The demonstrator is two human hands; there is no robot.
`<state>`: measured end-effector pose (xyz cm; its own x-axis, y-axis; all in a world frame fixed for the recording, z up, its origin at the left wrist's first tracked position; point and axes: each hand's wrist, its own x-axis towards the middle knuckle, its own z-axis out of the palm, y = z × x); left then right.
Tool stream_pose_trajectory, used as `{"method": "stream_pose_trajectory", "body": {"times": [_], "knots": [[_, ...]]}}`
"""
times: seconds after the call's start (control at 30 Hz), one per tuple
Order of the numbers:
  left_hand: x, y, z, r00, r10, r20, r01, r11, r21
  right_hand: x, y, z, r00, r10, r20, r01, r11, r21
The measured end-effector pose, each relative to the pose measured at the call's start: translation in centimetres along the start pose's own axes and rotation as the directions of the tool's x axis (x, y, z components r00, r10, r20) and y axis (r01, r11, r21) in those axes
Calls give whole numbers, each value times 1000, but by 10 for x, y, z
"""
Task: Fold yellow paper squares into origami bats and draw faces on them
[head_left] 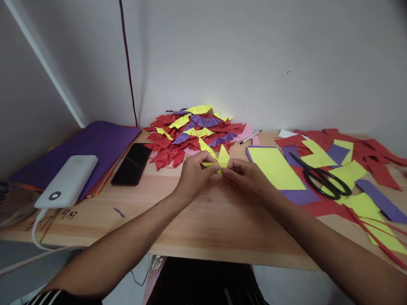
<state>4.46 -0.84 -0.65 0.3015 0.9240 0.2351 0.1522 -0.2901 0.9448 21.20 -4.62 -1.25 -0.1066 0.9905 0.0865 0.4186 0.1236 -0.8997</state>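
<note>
Pinching yellow folded paper (224,155) btwn L hand (196,170) & R hand (247,174), could poss. tear if tugged unevenly.

Forearms (136,232) angle inward; hands (194,170) close together; thumbs (212,171) and fingers (206,156) pinched.

The folded yellow paper (223,157), its pointed flaps splayed upward and leftward, is held over the table (206,223).

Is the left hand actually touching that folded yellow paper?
Touching: the head view shows the left hand with its thumb pressed against the folded yellow paper.
</note>
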Motion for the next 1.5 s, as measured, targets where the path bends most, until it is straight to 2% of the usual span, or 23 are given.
{"method": "stream_pose_trajectory", "body": {"times": [0.07,0.13,0.2,0.27,0.33,0.4,0.57,0.77,1.0,1.2,1.4,1.5], "knots": [[1,1,0,999,-25,-21,25,999,-27,-1,-2,2,998,-50,-37,46,995,-87],[2,1,0,996,-87,-14,85,989,-120,-2,-4,3,992,-92,-81,79,986,-148],[4,0,-2,988,-145,57,154,960,-233,-2,-5,2,988,-111,-109,91,980,-176],[5,-2,-5,970,-172,170,214,937,-276,-1,-4,0,987,-116,-113,94,979,-182],[6,-3,-7,946,-179,270,244,941,-234,-1,-3,-1,988,-125,-89,108,979,-176],[6,-3,-9,933,-179,311,239,957,-167,-1,-2,-2,991,-129,-46,120,979,-163],[5,2,-9,943,-161,292,193,977,-85,-4,-1,2,988,-151,13,151,972,-178],[5,2,-8,978,-27,206,10,996,83,-5,-1,3,986,-161,44,167,960,-223],[5,2,-10,969,-32,246,-11,985,173,-5,-2,3,986,-153,58,163,959,-233],[5,4,-10,960,-40,276,-14,982,188,-4,-2,0,987,-146,66,157,963,-220],[6,2,-9,959,56,279,-91,989,113,-3,-6,0,984,-135,114,144,986,-83],[6,2,-9,962,-2,271,-20,997,78,-2,-5,0,984,-136,112,145,987,-76]]}}
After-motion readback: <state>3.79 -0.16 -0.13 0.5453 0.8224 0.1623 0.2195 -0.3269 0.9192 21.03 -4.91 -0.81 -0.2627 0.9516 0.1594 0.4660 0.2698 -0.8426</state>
